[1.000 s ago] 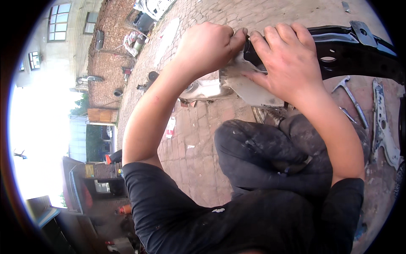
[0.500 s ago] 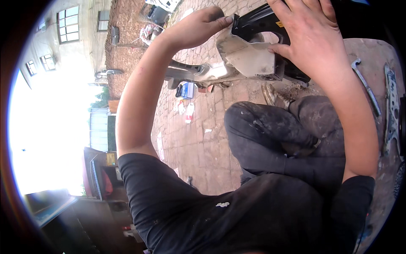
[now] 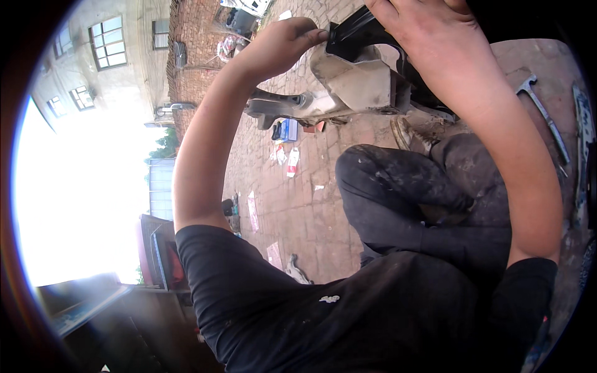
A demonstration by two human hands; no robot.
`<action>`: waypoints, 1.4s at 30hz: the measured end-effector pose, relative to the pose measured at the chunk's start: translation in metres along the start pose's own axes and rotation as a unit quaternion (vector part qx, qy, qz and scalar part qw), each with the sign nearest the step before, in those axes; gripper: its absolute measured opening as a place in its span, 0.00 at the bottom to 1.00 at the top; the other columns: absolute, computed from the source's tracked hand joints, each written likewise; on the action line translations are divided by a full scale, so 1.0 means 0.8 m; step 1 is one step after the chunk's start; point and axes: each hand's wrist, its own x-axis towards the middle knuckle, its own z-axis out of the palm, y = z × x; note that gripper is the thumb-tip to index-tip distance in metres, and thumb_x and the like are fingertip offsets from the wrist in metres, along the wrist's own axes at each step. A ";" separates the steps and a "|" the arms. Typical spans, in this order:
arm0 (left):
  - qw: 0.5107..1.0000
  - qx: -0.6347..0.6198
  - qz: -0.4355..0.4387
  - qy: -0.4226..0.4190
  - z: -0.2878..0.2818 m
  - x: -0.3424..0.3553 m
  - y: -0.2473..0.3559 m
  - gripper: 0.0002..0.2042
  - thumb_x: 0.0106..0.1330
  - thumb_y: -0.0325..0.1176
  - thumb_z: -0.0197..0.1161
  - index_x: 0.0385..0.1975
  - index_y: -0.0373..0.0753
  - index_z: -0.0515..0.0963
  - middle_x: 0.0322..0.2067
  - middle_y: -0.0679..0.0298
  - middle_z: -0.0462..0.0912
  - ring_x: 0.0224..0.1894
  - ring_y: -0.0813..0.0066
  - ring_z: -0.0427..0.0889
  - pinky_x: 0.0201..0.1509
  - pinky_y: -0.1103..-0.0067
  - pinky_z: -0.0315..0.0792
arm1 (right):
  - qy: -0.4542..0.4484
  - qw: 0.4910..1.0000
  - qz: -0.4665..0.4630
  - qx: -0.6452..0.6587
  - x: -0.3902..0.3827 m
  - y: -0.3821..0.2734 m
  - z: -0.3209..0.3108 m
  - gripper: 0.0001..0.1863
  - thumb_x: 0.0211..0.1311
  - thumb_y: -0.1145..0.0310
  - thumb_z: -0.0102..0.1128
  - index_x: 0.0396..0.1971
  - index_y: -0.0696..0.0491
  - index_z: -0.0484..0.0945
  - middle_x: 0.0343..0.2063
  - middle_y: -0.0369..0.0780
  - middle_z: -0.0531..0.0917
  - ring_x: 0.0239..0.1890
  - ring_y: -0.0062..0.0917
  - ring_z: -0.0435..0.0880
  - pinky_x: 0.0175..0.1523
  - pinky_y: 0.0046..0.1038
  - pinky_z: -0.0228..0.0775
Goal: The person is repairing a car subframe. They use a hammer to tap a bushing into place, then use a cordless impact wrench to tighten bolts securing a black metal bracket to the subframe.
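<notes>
A black formed metal part (image 3: 359, 36), like a vehicle body bracket, lies against a dirty pale-grey metal frame piece (image 3: 357, 81) at the top of the view. My left hand (image 3: 289, 43) is closed on the black part's left end, its thumb at the raised edge and its other fingers mostly hidden. Over the right side of the black part, my right hand (image 3: 432, 28) grips it from above. The upper edge of the picture cuts off some of its fingers. Behind my right hand, the black part's far end is hidden.
A hammer-like metal tool (image 3: 546, 118) and a perforated metal strip (image 3: 583, 149) lie at the right. On the brick paving (image 3: 311, 217) are a blue box (image 3: 288, 130), paper scraps and a grey metal piece (image 3: 297, 270). My bent knee (image 3: 360, 171) is below the frame piece.
The view has shifted slightly. Both hands appear a little further left, still at the black part. My right thumb, earlier seen against the pale frame piece, no longer shows there.
</notes>
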 end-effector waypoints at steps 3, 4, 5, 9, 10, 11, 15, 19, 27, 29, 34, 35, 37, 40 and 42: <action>0.997 -0.045 -0.050 0.026 0.007 -0.009 0.009 0.25 0.76 0.52 0.56 0.51 0.32 0.78 0.35 0.60 0.82 0.39 0.75 0.78 0.47 0.75 0.73 | 0.022 1.000 0.004 -0.017 -0.001 -0.003 0.010 0.18 0.62 0.60 0.49 0.49 0.49 0.79 0.50 0.37 0.78 0.64 0.34 0.66 0.75 0.45 0.39; 0.994 -0.027 -0.089 0.051 0.010 -0.008 0.012 0.31 0.74 0.61 0.51 0.43 0.32 0.82 0.30 0.57 0.83 0.37 0.67 0.82 0.46 0.72 0.75 | 0.028 0.999 0.006 -0.024 -0.001 -0.005 0.012 0.18 0.62 0.60 0.49 0.49 0.48 0.79 0.50 0.37 0.78 0.65 0.33 0.66 0.76 0.45 0.38; 0.989 0.013 -0.141 0.049 0.014 -0.003 0.021 0.31 0.73 0.60 0.50 0.42 0.33 0.83 0.32 0.53 0.84 0.40 0.60 0.82 0.48 0.69 0.75 | 0.032 0.999 0.006 -0.032 -0.002 -0.007 0.016 0.18 0.62 0.60 0.49 0.49 0.48 0.79 0.50 0.36 0.78 0.65 0.33 0.66 0.76 0.46 0.37; 0.969 0.073 -0.226 0.069 0.019 0.019 0.044 0.29 0.71 0.56 0.45 0.36 0.34 0.84 0.37 0.42 0.85 0.44 0.43 0.84 0.53 0.62 0.75 | 0.049 0.997 0.012 -0.057 -0.004 -0.006 0.027 0.19 0.63 0.60 0.49 0.50 0.49 0.79 0.51 0.36 0.78 0.65 0.33 0.65 0.76 0.47 0.36; 0.970 0.063 -0.218 0.082 0.024 0.023 0.040 0.29 0.71 0.55 0.45 0.34 0.33 0.84 0.36 0.41 0.85 0.44 0.42 0.83 0.53 0.62 0.75 | 0.041 0.998 0.014 -0.056 -0.004 -0.004 0.025 0.19 0.63 0.60 0.49 0.50 0.49 0.79 0.50 0.36 0.78 0.65 0.33 0.65 0.76 0.47 0.36; 0.972 0.058 -0.211 0.090 0.028 0.021 0.034 0.28 0.71 0.54 0.45 0.33 0.33 0.84 0.35 0.41 0.85 0.43 0.42 0.84 0.53 0.61 0.75 | 0.033 0.998 0.016 -0.047 -0.002 -0.007 0.025 0.19 0.63 0.60 0.49 0.50 0.49 0.79 0.50 0.37 0.78 0.65 0.33 0.65 0.76 0.47 0.35; 0.986 0.039 -0.114 0.112 0.032 0.018 0.016 0.24 0.72 0.48 0.47 0.29 0.34 0.84 0.28 0.47 0.85 0.36 0.44 0.84 0.45 0.62 0.77 | -0.029 0.999 0.018 -0.032 0.001 -0.007 -0.005 0.18 0.63 0.60 0.49 0.50 0.49 0.78 0.48 0.37 0.77 0.64 0.34 0.65 0.76 0.47 0.36; 0.954 0.056 0.192 0.224 0.045 0.014 -0.028 0.20 0.74 0.39 0.52 0.20 0.33 0.73 0.18 0.52 0.74 0.23 0.45 0.75 0.29 0.63 0.70 | -0.045 0.999 0.026 -0.003 0.006 -0.014 -0.027 0.18 0.60 0.60 0.53 0.49 0.49 0.78 0.48 0.37 0.77 0.65 0.33 0.65 0.75 0.46 0.37; 0.983 0.053 -0.064 0.161 0.019 0.002 0.037 0.32 0.75 0.56 0.48 0.21 0.30 0.77 0.21 0.46 0.80 0.29 0.42 0.80 0.37 0.60 0.74 | -0.088 0.995 0.047 -0.002 0.008 -0.022 -0.041 0.23 0.52 0.64 0.65 0.52 0.44 0.78 0.50 0.34 0.77 0.64 0.30 0.67 0.74 0.44 0.41; 0.973 0.077 -0.193 0.098 0.009 0.013 0.066 0.33 0.75 0.59 0.41 0.29 0.36 0.85 0.28 0.43 0.84 0.38 0.41 0.84 0.45 0.57 0.76 | -0.064 0.995 0.037 -0.065 -0.001 -0.008 -0.028 0.21 0.54 0.59 0.64 0.50 0.45 0.79 0.47 0.34 0.78 0.60 0.31 0.69 0.71 0.45 0.45; 0.984 -0.050 -0.109 0.130 0.045 0.018 -0.011 0.32 0.77 0.53 0.44 0.21 0.27 0.76 0.17 0.50 0.76 0.24 0.58 0.77 0.33 0.63 0.68 | -0.017 0.990 -0.008 -0.140 -0.008 -0.019 -0.029 0.17 0.60 0.56 0.57 0.46 0.48 0.80 0.43 0.34 0.80 0.57 0.39 0.70 0.67 0.62 0.41; 0.982 -0.119 -0.079 0.126 0.047 0.021 -0.025 0.31 0.78 0.50 0.46 0.19 0.27 0.73 0.14 0.57 0.71 0.21 0.69 0.72 0.29 0.66 0.65 | 0.002 0.991 -0.003 -0.135 -0.013 -0.016 -0.030 0.20 0.61 0.55 0.56 0.49 0.50 0.80 0.46 0.37 0.81 0.60 0.42 0.69 0.68 0.64 0.39; 0.973 -0.164 -0.009 0.162 0.057 0.037 -0.026 0.27 0.79 0.43 0.47 0.18 0.30 0.68 0.13 0.65 0.63 0.22 0.81 0.61 0.25 0.71 0.57 | -0.019 0.989 -0.010 -0.143 -0.017 -0.008 -0.034 0.23 0.61 0.55 0.57 0.53 0.51 0.79 0.49 0.40 0.81 0.62 0.43 0.68 0.68 0.65 0.38; 0.948 -0.087 0.212 0.222 0.054 0.036 -0.037 0.22 0.78 0.34 0.46 0.17 0.32 0.65 0.16 0.58 0.62 0.19 0.67 0.61 0.26 0.69 0.57 | -0.029 0.991 -0.003 -0.130 -0.013 -0.011 -0.041 0.23 0.61 0.55 0.57 0.53 0.51 0.78 0.52 0.41 0.81 0.63 0.44 0.68 0.69 0.64 0.38; 0.902 0.011 0.355 0.246 0.042 0.041 -0.037 0.17 0.74 0.28 0.45 0.19 0.33 0.63 0.19 0.53 0.61 0.21 0.52 0.62 0.27 0.65 0.57 | -0.022 0.992 -0.001 -0.126 -0.011 -0.013 -0.040 0.22 0.61 0.55 0.57 0.52 0.50 0.79 0.51 0.40 0.81 0.63 0.43 0.68 0.70 0.62 0.38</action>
